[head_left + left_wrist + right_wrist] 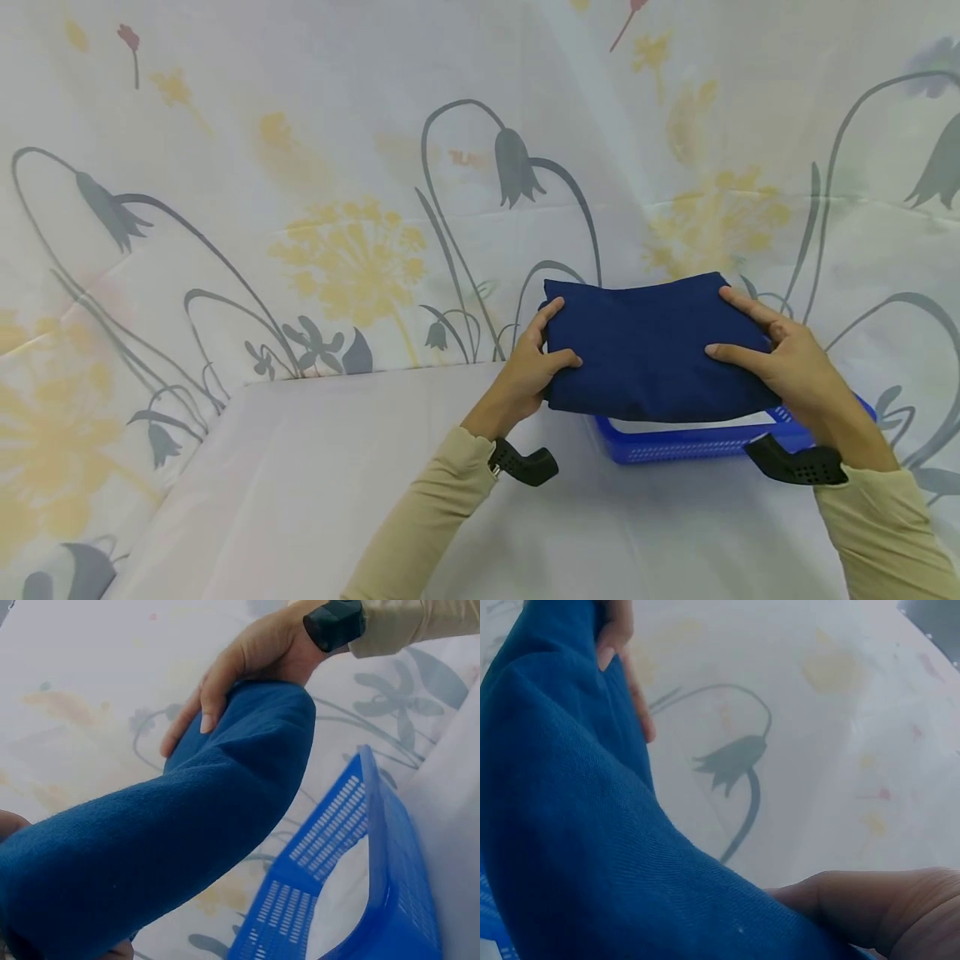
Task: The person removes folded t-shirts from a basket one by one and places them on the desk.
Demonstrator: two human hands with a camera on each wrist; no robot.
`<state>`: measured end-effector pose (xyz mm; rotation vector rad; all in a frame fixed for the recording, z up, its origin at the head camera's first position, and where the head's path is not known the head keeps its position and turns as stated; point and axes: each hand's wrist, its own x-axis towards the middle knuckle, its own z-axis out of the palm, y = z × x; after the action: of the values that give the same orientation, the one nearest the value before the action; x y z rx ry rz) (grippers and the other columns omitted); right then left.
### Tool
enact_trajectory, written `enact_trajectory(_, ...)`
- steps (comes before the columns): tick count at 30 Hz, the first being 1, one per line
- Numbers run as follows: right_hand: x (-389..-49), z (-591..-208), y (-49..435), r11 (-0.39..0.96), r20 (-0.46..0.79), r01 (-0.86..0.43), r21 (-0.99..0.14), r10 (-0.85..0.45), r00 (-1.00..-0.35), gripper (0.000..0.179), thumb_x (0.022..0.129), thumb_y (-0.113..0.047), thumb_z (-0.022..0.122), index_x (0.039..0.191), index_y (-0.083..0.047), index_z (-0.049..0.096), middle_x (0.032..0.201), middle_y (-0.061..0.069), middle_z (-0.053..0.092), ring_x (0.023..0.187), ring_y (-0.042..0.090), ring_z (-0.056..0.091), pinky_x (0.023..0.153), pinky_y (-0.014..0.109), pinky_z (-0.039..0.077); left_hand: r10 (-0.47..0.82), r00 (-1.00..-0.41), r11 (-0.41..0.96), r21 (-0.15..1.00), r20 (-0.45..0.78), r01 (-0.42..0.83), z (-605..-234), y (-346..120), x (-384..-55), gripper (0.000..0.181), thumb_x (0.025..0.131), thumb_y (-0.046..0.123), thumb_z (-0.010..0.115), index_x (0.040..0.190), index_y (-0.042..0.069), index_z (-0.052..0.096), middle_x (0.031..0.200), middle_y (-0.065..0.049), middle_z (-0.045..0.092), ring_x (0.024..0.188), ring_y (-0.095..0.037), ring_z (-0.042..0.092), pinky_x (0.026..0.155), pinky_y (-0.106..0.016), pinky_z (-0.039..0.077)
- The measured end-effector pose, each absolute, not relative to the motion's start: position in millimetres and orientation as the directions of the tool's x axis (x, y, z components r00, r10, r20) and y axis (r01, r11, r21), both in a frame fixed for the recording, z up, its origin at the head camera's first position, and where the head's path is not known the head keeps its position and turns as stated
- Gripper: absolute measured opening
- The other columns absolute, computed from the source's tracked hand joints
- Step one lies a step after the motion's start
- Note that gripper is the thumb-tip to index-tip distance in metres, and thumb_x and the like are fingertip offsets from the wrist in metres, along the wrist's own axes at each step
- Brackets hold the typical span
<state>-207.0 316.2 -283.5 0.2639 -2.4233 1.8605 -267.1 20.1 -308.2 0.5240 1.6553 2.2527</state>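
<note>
A folded navy-blue cloth (652,354) is held up in the air between both hands, a soft flat bundle with a slightly sagging middle. My left hand (527,364) grips its left end, thumb on the near face. At the opposite end my right hand (797,367) pinches the bundle, its thumb also on the near face. In the left wrist view the cloth (187,817) bends thickly between the hands. The right wrist view has the cloth (577,802) filling the left side. Behind and below it, the blue plastic basket (675,439) is partly hidden.
The basket has perforated sides and stands on a white-covered table (322,483) at the right. A pale flower-printed curtain (360,167) hangs along the table's back and left side. Black wrist-worn devices (525,462) sit on both wrists, below tan sleeves.
</note>
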Motion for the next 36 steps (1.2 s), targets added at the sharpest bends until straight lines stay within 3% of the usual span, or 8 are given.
enact_trajectory(4,-206.5,-282.8,307.5,0.29,0.173,-0.196,-0.937,-0.103,-0.979,0.076,0.096,-0.013,0.063,0.154,-0.037,0.021,0.161,0.006,0.009,0.113,-0.003,0.049,0.077,0.021,0.052,0.446,-0.883,-0.298,0.955,0.144,0.006,-306.7,8.5,-265.9,0.087,0.08,-0.01,0.06,0.151,0.032,0.032,0.147,0.0,0.033,0.127,-0.028,0.042,0.091,-0.045,0.046)
enact_trajectory(8,-206.4,-284.1,299.1,0.327,0.165,-0.194,-0.925,-0.116,-0.979,0.075,0.097,-0.018,0.062,0.154,-0.038,0.019,0.161,0.006,0.009,0.135,0.02,0.035,0.08,0.018,0.049,0.45,-0.879,-0.302,0.953,0.156,0.014,-305.7,-5.0,-263.8,0.087,0.08,-0.01,0.059,0.152,0.029,0.03,0.148,-0.002,0.032,0.128,-0.029,0.041,0.092,-0.043,0.045)
enact_trajectory(11,-205.9,-285.2,290.9,0.325,0.162,-0.197,-0.925,-0.132,-0.978,0.075,0.097,-0.021,0.062,0.154,-0.039,0.018,0.161,0.006,0.007,0.141,0.033,0.023,0.083,0.017,0.047,0.448,-0.881,-0.298,0.955,0.155,0.017,-305.4,-16.2,-261.6,0.087,0.081,-0.011,0.058,0.152,0.028,0.029,0.149,-0.003,0.032,0.129,-0.03,0.04,0.092,-0.043,0.045)
enact_trajectory(18,-204.7,-284.1,267.2,0.364,0.213,-0.256,-0.896,-0.156,-0.965,0.076,0.095,-0.024,0.066,0.154,-0.036,0.02,0.161,-0.002,0.005,0.144,0.034,0.01,0.099,0.022,0.038,0.432,-0.886,-0.305,0.952,0.167,0.031,-306.8,-43.0,-253.6,0.086,0.083,-0.011,0.057,0.154,0.026,0.026,0.15,-0.004,0.03,0.132,-0.033,0.038,0.096,-0.048,0.043)
enact_trajectory(24,-204.9,-287.9,249.2,0.3,0.2,-0.246,-0.922,-0.178,-0.964,0.076,0.094,-0.023,0.067,0.154,-0.036,0.022,0.161,0.004,0.008,0.141,0.037,0.018,0.096,0.024,0.042,0.402,-0.897,-0.334,0.942,0.183,0.043,-310.4,-62.5,-245.3,0.085,0.084,-0.012,0.056,0.155,0.022,0.025,0.15,-0.007,0.029,0.134,-0.031,0.036,0.1,-0.048,0.039)
enact_trajectory(28,-205.9,-293.6,238.9,0.23,0.201,-0.246,-0.942,-0.201,-0.959,0.078,0.094,-0.019,0.066,0.155,-0.032,0.02,0.161,0.007,0.011,0.14,0.039,0.023,0.088,0.018,0.045,0.376,-0.908,-0.344,0.938,0.184,0.047,-314.2,-74.0,-240.3,0.082,0.085,-0.012,0.054,0.154,0.02,0.026,0.149,-0.008,0.03,0.133,-0.031,0.036,0.101,-0.048,0.039)
enact_trajectory(36,-207.8,-303.4,219.6,0.188,0.188,-0.232,-0.955,-0.226,-0.956,0.079,0.093,-0.02,0.068,0.155,-0.033,0.021,0.16,0.008,0.012,0.138,0.037,0.027,0.087,0.018,0.045,0.346,-0.92,-0.336,0.94,0.183,0.061,-321.0,-95.0,-232.1,0.08,0.087,-0.012,0.054,0.154,0.02,0.025,0.15,-0.009,0.027,0.134,-0.033,0.034,0.101,-0.049,0.037)
